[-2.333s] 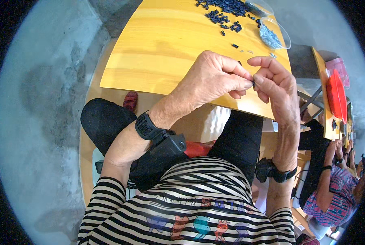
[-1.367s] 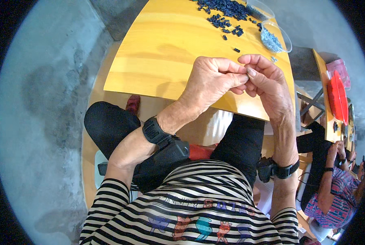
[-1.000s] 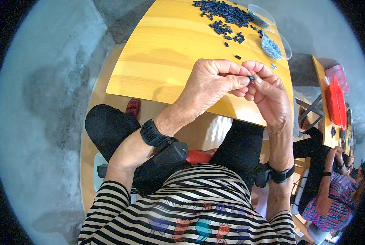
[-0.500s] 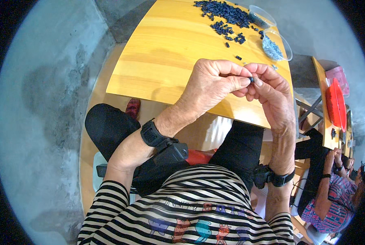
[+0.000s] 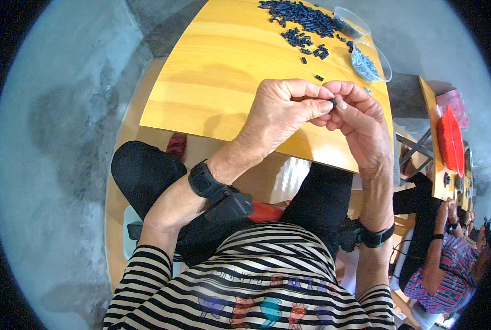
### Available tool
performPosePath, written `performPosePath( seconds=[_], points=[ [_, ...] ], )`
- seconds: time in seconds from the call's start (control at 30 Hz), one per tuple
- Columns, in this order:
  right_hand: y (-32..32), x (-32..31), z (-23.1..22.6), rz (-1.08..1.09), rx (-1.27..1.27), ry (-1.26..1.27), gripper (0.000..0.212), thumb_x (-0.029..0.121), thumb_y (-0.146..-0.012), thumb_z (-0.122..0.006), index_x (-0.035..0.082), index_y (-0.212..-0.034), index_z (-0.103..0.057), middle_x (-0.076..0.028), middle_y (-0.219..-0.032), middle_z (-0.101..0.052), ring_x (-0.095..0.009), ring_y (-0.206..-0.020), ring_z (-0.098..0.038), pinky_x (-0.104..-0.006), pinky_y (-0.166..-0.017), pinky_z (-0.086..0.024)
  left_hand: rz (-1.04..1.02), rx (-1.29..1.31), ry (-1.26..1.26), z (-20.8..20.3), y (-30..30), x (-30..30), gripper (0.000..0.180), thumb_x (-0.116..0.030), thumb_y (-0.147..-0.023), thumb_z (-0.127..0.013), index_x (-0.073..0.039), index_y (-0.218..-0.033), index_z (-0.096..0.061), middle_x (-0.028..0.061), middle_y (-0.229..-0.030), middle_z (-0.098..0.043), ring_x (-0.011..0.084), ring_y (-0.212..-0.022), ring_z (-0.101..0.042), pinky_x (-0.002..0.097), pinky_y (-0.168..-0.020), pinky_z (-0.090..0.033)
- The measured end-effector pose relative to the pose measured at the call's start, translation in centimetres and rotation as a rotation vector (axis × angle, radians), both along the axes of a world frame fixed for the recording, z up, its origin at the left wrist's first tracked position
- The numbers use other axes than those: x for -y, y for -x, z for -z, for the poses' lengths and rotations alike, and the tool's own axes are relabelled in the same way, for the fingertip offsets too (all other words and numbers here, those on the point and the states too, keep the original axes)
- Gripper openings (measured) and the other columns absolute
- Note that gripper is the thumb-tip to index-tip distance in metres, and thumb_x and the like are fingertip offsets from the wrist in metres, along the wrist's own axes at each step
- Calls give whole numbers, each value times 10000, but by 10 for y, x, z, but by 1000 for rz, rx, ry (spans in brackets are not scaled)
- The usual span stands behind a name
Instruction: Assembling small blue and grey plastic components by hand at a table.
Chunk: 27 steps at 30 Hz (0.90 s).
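Above the near right part of the wooden table (image 5: 201,93), both my hands meet at the fingertips. Between them is a small dark blue block-shaped part (image 5: 333,102), mostly covered by the fingers. My left hand (image 5: 292,107) pinches it from the left with thumb and forefinger. My right hand (image 5: 361,113) closes on its other side, thumb pressed near the part and the other fingers curled. Beyond the hands, one loose dark part (image 5: 319,78) lies on the tabletop. A few light bluish pieces (image 5: 368,91) lie just past my right fingers.
A large pile of dark blue parts (image 5: 306,19) covers the table's far end, with smaller clusters nearer. A clear bowl of light blue pieces (image 5: 364,66) and another clear bowl (image 5: 351,23) stand at the right edge. Rightward, a person (image 5: 448,264) sits at another table with a red basin (image 5: 450,142).
My hands have shifted slightly left and up, still pinching the small part, which now shows less between the fingertips. The whole view has also drifted a little.
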State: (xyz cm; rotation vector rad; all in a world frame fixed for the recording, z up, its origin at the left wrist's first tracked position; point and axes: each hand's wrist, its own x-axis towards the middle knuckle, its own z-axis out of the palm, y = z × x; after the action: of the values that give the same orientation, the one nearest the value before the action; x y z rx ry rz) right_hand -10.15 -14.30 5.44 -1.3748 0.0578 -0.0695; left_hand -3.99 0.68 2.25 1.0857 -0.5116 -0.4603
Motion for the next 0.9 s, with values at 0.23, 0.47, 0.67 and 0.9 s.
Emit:
performPosePath(
  seconds=[0.23, 0.47, 0.67, 0.9],
  points=[
    [2, -1, 3, -10, 13, -96, 234, 94, -875, -546, -18, -1080, -569, -51, -868, -627, -114, -708, -577, -231, -647, -465, 33, 69, -38, -7, -4, -5, 160, -64, -816, -651, 32, -944, -649, 90, -850, -667, 132, -735, -638, 240, -672, -544],
    [4, -2, -7, 13, 30, 55, 228, 83, -859, -554, -29, -1055, -583, -64, -847, -637, -125, -689, -589, -234, -642, -468, -1, 132, -50, -7, -1, -4, 150, -54, -814, -650, 28, -939, -656, 82, -849, -670, 128, -733, -636, 233, -666, -542],
    [4, -5, -14, 3, 23, 79, 207, 57, -848, -545, -36, -1025, -597, -68, -826, -641, -129, -689, -599, -234, -631, -467, -72, 161, -37, -6, 1, -4, 116, -20, -806, -648, 24, -912, -665, 83, -829, -670, 125, -722, -635, 231, -658, -542],
    [-2, 2, -12, -28, -28, 198, 199, 68, -854, -544, -24, -1019, -607, -54, -805, -635, -120, -668, -591, -227, -621, -465, -96, 140, -12, 2, 2, 4, 124, -16, -797, -657, 14, -917, -667, 82, -814, -670, 120, -708, -632, 227, -638, -535]
  ],
)
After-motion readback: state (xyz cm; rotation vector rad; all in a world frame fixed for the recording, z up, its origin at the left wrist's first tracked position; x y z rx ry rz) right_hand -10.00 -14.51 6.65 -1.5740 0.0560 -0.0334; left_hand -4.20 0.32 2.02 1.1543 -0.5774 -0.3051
